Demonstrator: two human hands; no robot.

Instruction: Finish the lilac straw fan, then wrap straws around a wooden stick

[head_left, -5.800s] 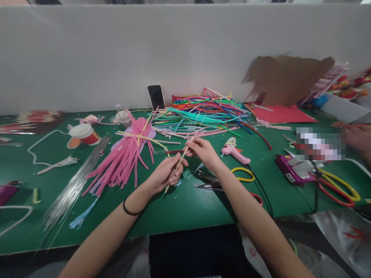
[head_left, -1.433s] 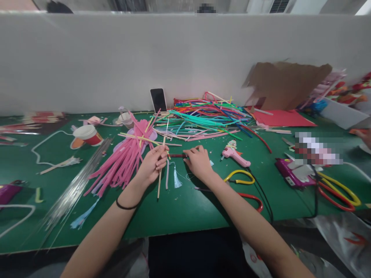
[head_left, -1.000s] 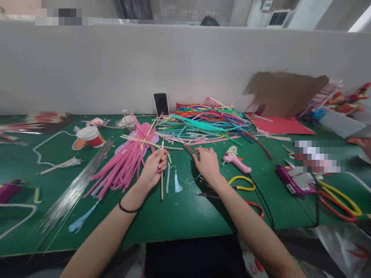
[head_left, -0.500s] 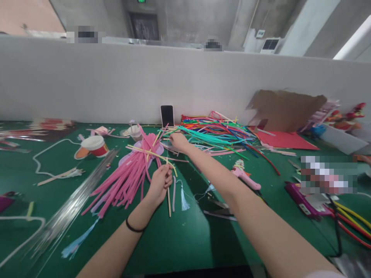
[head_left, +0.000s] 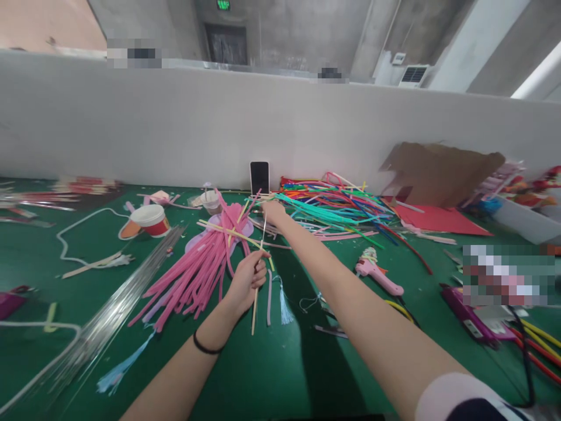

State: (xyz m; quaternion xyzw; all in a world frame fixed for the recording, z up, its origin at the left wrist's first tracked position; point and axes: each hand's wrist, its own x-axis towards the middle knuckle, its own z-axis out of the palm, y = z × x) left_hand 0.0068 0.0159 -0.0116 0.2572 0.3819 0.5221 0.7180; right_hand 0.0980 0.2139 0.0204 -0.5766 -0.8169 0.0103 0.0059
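Note:
My left hand (head_left: 250, 276) is closed around a thin pale wooden stick (head_left: 254, 318), whose lower end points down toward the table. Farther back, my right hand (head_left: 272, 211) is closed, its fingertips mostly hidden. A thin pale strand (head_left: 263, 231) stretches between the two hands; what it is made of I cannot tell. Just left of them, a bundle of pink fuzzy pipe cleaners (head_left: 193, 272) lies over a lilac dish (head_left: 193, 238), crossed by pale yellow stems (head_left: 228, 231). A light blue tassel (head_left: 286, 307) and a short lilac pipe cleaner (head_left: 269, 301) lie beside my left hand.
A phone (head_left: 260, 178) leans against the grey partition (head_left: 197, 128). Multicoloured pipe cleaners (head_left: 333, 204) are heaped behind my right arm. A pink glue gun (head_left: 381, 278) lies on the right, clear rods (head_left: 127, 298) and a paper cup (head_left: 151, 220) on the left. Scissors are partly covered by my forearm.
The view has shifted slightly, moving everything a little to the right. The strand between my hands shows more plainly, and the stick's lower end leans slightly more to the left.

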